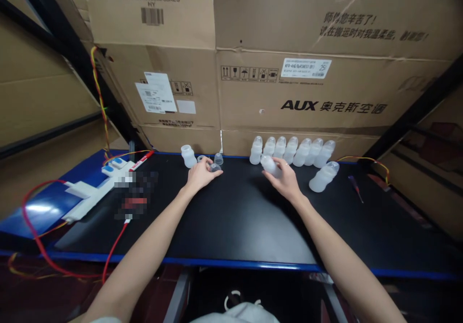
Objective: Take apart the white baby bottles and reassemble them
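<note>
My right hand [285, 178] is closed around a frosted white baby bottle [270, 165] with a clear dome cap, tilted just in front of a row of similar capped bottles [281, 150]. Off to the left, my left hand [201, 173] has its thumb and fingers round a clear dome-shaped cap [216, 167] low over the mat. Another clear cap [219, 158] stands right behind it, and one more [202, 158] is partly hidden by my fingers. An uncapped bottle [188, 156] stands left of that hand. Right of my right hand, one capped bottle [323, 177] stands apart from the row.
Large cardboard boxes [253, 106] form the back wall behind the black mat [238, 217]. At left lie a white power strip [97, 190], a red marker [142, 160] and a red cable [115, 246]. A small screwdriver [356, 188] lies at right.
</note>
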`<state>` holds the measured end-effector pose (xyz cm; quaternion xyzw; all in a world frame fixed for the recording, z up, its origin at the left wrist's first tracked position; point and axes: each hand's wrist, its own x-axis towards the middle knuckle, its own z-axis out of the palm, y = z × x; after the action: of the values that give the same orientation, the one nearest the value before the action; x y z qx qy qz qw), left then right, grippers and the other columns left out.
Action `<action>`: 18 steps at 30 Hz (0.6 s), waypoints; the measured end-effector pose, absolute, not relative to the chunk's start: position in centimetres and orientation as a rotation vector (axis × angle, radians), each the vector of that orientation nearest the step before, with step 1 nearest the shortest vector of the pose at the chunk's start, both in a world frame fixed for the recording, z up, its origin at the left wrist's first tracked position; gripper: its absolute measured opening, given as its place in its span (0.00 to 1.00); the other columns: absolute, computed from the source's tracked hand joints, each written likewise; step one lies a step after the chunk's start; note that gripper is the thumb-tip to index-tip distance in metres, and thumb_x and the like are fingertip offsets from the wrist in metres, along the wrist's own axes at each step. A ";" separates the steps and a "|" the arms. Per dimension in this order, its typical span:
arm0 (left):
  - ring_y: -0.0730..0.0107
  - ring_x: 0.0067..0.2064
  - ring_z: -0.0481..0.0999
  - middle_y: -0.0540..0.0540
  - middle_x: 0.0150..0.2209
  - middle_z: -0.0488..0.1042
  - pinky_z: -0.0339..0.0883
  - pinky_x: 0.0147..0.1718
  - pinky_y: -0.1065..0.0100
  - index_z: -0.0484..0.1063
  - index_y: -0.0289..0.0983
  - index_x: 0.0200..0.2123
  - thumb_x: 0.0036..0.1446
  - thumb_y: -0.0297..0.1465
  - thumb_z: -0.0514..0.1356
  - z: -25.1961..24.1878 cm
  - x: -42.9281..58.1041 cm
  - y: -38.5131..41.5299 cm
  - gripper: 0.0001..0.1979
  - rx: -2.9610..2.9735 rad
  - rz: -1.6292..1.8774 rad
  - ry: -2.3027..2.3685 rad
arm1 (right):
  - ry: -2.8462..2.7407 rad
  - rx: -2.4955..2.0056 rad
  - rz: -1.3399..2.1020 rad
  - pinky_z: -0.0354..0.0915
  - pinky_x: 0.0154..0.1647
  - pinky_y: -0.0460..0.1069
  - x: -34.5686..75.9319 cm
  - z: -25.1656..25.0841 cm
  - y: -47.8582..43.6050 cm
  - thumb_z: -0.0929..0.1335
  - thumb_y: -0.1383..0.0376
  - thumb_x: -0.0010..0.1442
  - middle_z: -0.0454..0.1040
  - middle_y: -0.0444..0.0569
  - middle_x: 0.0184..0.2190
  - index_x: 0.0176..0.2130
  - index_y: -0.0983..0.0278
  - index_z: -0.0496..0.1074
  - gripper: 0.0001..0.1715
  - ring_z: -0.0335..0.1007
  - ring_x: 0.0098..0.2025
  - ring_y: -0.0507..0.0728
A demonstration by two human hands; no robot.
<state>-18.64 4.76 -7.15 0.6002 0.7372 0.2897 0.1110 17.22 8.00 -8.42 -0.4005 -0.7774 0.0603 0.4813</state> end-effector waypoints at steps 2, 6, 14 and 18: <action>0.57 0.46 0.83 0.50 0.39 0.83 0.68 0.41 0.62 0.71 0.44 0.52 0.54 0.49 0.75 -7.7 -18.5 4.9 0.29 1.765 0.860 2.166 | -1.982 -0.934 0.215 0.74 0.56 0.60 16.4 -8.4 7.3 0.75 0.50 0.68 0.80 0.54 0.56 0.61 0.58 0.71 0.28 0.80 0.53 0.66; 0.50 0.55 0.82 0.43 0.52 0.82 0.73 0.48 0.57 0.67 0.42 0.61 0.54 0.47 0.78 -8.3 -18.2 5.0 0.38 1.899 0.974 2.160 | -2.090 -0.894 0.239 0.72 0.57 0.60 15.3 -8.7 6.4 0.75 0.52 0.69 0.78 0.53 0.58 0.63 0.57 0.70 0.28 0.78 0.56 0.67; 0.50 0.66 0.75 0.36 0.65 0.74 0.68 0.67 0.50 0.66 0.39 0.68 0.65 0.45 0.70 -6.6 -14.3 1.9 0.34 2.750 1.170 1.293 | -2.364 -0.790 0.135 0.69 0.56 0.62 14.1 -8.6 5.3 0.75 0.57 0.69 0.78 0.55 0.61 0.65 0.58 0.71 0.29 0.77 0.57 0.67; 0.57 0.50 0.85 0.39 0.51 0.83 0.78 0.50 0.58 0.72 0.36 0.64 0.74 0.40 0.62 -7.3 -12.9 1.4 0.21 2.832 0.990 1.205 | -2.410 -0.744 0.126 0.68 0.55 0.61 13.8 -8.4 5.1 0.76 0.60 0.68 0.77 0.55 0.62 0.66 0.59 0.70 0.30 0.76 0.58 0.67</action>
<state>-12.87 1.40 -7.27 0.8750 0.3724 0.3060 -0.0460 13.76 5.08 -8.41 -0.2809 -0.9093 0.0475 0.3033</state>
